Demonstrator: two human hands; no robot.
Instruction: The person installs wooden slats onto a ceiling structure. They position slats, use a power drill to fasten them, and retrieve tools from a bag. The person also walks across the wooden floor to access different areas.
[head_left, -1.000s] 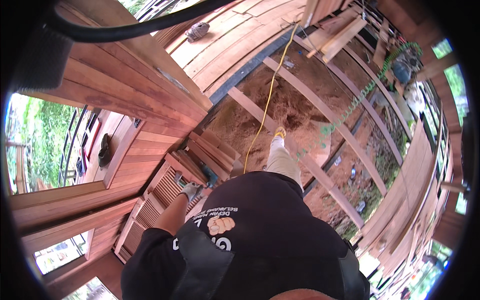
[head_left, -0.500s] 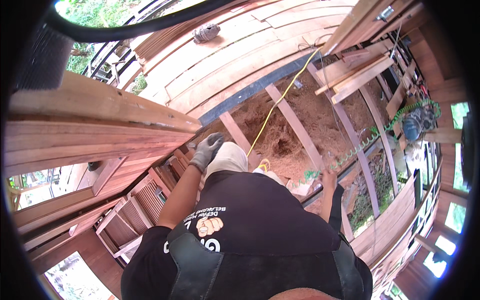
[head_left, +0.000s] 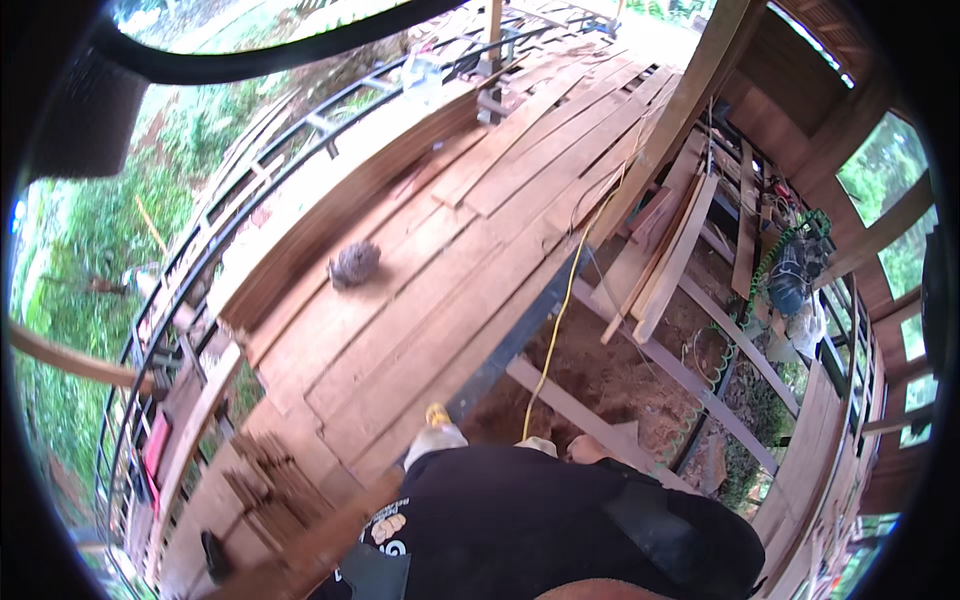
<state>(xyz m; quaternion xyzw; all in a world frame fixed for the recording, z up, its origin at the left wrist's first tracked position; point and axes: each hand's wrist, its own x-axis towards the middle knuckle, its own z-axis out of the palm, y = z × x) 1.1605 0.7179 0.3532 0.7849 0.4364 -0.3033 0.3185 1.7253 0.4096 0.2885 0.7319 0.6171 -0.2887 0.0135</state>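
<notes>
My left hand is not in view. A small skin-toned patch just right of my pale trousers (head_left: pixel 436 440) may be part of my right hand (head_left: pixel 588 448); its fingers cannot be made out, nor anything in them. My foot in a yellow-strapped sandal (head_left: pixel 437 414) is at the edge of the plank deck (head_left: pixel 420 330). A blurred wooden post (head_left: pixel 320 540) crosses the lower left, close to my body. On the deck lies a grey-brown bundle (head_left: pixel 355 265).
Bare joists (head_left: pixel 580 405) span a soil pit on the right, with a yellow cord (head_left: pixel 550 355) running over it. Loose boards (head_left: pixel 675 260) lie across joists. Farther right is a compressor-like machine (head_left: pixel 790 285) with a green coiled hose. Stacked planks (head_left: pixel 350 190) line the deck's left.
My view has swung left and up, bringing more deck into sight. The gloved left hand has left the view. The right hand, visible earlier by the joists, is now mostly hidden.
</notes>
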